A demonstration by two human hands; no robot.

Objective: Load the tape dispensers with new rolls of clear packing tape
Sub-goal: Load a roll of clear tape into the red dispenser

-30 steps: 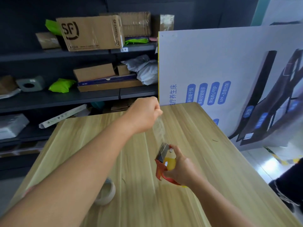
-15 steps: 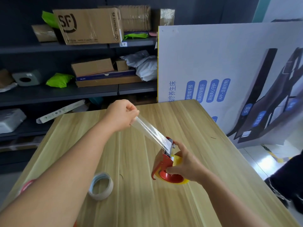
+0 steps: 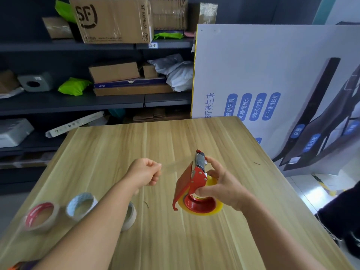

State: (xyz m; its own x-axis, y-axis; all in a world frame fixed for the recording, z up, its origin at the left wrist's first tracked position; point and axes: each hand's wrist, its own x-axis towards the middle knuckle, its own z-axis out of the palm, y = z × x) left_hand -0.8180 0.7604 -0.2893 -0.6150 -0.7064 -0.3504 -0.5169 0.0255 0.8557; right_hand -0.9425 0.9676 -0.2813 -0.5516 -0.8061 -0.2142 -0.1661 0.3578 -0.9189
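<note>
My right hand [image 3: 222, 184] grips the red tape dispenser [image 3: 191, 180], thumb under its frame and fingers around the top by the blade. A yellowish roll of tape [image 3: 211, 208] sits on its hub, and the dispenser stands on the wooden table [image 3: 175, 240], right of centre. My left hand [image 3: 145, 173], just left of it, is clenched on the free end of a clear strip of tape [image 3: 176, 165] stretched to the blade. Nearer and farther left, I see three loose rolls: one with a red core [image 3: 40, 216], a pale one [image 3: 81, 204], and one [image 3: 129, 216] partly hidden behind my forearm.
</note>
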